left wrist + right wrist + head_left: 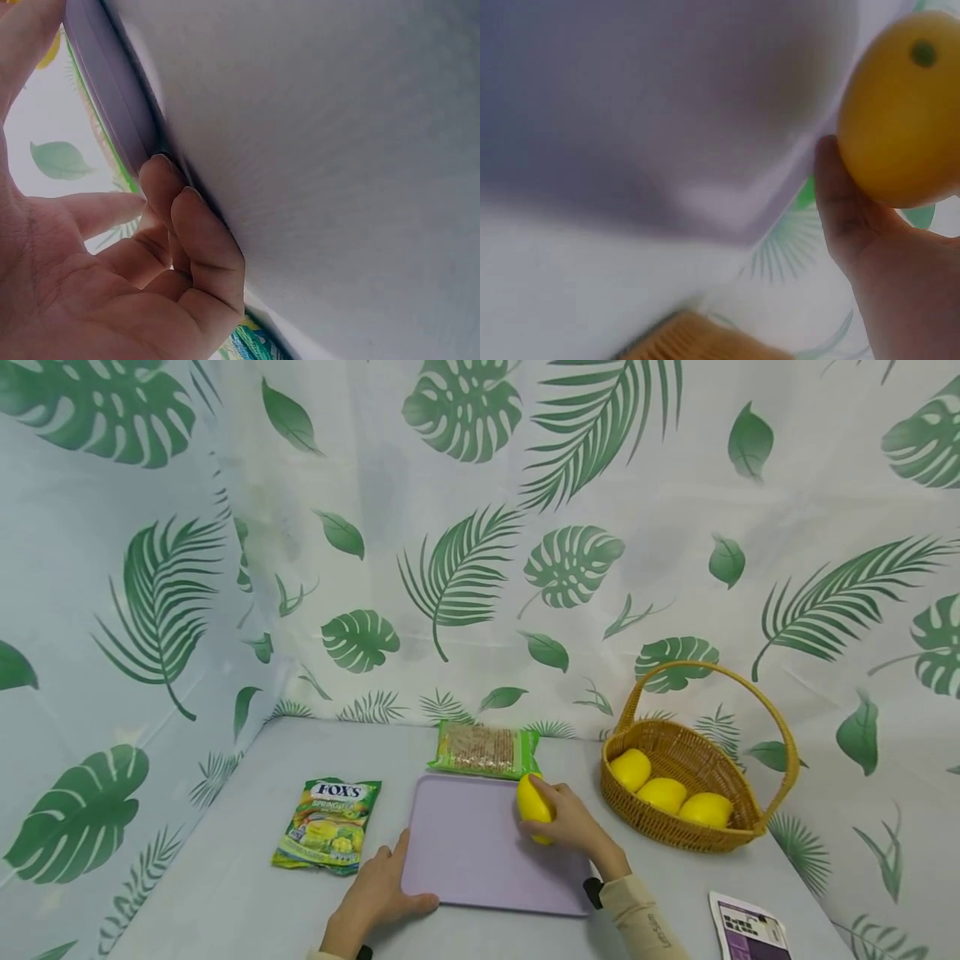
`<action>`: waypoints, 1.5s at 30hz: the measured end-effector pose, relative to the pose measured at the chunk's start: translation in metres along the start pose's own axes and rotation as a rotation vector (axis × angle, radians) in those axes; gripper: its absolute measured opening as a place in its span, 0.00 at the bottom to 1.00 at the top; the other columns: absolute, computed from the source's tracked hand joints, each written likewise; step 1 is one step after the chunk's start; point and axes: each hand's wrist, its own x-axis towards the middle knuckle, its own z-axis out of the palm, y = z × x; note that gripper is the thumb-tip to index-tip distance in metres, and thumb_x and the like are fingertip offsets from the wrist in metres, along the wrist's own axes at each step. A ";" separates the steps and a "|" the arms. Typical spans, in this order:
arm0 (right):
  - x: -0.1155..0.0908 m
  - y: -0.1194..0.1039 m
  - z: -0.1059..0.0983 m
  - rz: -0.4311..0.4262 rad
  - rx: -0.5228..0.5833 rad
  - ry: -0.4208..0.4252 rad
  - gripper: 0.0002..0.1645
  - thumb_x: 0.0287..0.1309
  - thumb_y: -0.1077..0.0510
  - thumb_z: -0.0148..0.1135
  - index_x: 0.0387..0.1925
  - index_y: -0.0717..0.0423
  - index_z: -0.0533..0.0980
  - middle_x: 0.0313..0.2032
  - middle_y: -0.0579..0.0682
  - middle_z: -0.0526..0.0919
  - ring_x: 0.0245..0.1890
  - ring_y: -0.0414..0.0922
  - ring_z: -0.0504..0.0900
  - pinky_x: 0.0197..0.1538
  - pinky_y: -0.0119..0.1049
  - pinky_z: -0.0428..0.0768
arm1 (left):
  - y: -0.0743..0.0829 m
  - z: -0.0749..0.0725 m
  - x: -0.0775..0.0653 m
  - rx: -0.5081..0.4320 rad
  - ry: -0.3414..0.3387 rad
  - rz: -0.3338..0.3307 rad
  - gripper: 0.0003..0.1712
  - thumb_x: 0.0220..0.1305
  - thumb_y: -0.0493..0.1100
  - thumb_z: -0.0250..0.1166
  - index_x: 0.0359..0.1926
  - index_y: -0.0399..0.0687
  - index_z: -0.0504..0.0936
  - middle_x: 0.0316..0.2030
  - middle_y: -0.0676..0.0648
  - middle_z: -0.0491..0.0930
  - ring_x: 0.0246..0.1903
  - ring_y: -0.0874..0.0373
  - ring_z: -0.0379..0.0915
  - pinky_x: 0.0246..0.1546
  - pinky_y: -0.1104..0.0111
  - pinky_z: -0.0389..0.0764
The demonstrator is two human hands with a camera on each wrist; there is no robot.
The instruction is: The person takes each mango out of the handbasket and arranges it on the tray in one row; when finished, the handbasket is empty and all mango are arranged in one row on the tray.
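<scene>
A yellow lemon is held in my right hand above the right part of a light purple tray. In the right wrist view the lemon shows a green spot at one end, with fingers against its side. My left hand holds the tray's near left corner, thumb along the front edge and fingers along the left side. The left wrist view shows curled fingers against the tray's rim. Several more lemons, one of them a lemon at the near end, lie in a wicker basket.
Left of the tray lies a green FOX'S candy bag. Behind the tray is a green-edged clear packet. A white and purple packet sits at the near right. Leaf-printed curtain surrounds the table.
</scene>
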 end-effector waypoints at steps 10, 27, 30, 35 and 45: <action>0.005 -0.015 0.014 0.011 -0.010 -0.042 0.57 0.44 0.49 0.78 0.75 0.47 0.62 0.71 0.66 0.60 0.61 0.58 0.71 0.55 0.53 0.76 | -0.001 -0.005 -0.003 -0.006 0.027 0.007 0.67 0.42 0.64 0.80 0.75 0.36 0.59 0.52 0.31 0.76 0.48 0.40 0.76 0.53 0.41 0.79; 0.018 -0.033 0.026 -0.111 -0.026 -0.140 0.64 0.40 0.42 0.79 0.76 0.55 0.58 0.76 0.60 0.56 0.58 0.54 0.73 0.54 0.51 0.78 | -0.001 -0.005 -0.004 -0.002 0.015 -0.001 0.68 0.41 0.65 0.80 0.75 0.36 0.59 0.51 0.31 0.76 0.45 0.42 0.75 0.52 0.42 0.79; 0.023 -0.038 0.031 -0.123 -0.033 -0.146 0.64 0.41 0.41 0.78 0.76 0.55 0.58 0.77 0.60 0.55 0.59 0.55 0.73 0.55 0.52 0.78 | -0.001 -0.004 -0.003 0.003 0.004 -0.008 0.68 0.42 0.65 0.80 0.75 0.37 0.58 0.52 0.31 0.76 0.45 0.43 0.75 0.53 0.42 0.79; 0.031 -0.050 0.043 -0.158 -0.037 -0.174 0.63 0.43 0.40 0.77 0.76 0.56 0.58 0.77 0.62 0.54 0.61 0.57 0.73 0.58 0.53 0.79 | -0.002 -0.004 -0.002 0.007 -0.008 -0.009 0.67 0.42 0.66 0.80 0.75 0.38 0.58 0.53 0.30 0.75 0.46 0.42 0.75 0.54 0.42 0.79; 0.046 -0.072 0.058 -0.122 -0.016 -0.191 0.62 0.46 0.38 0.75 0.77 0.52 0.57 0.78 0.58 0.51 0.64 0.56 0.72 0.59 0.54 0.78 | 0.000 -0.001 0.000 0.006 -0.024 -0.001 0.67 0.42 0.66 0.79 0.75 0.37 0.59 0.55 0.29 0.75 0.48 0.40 0.76 0.54 0.41 0.79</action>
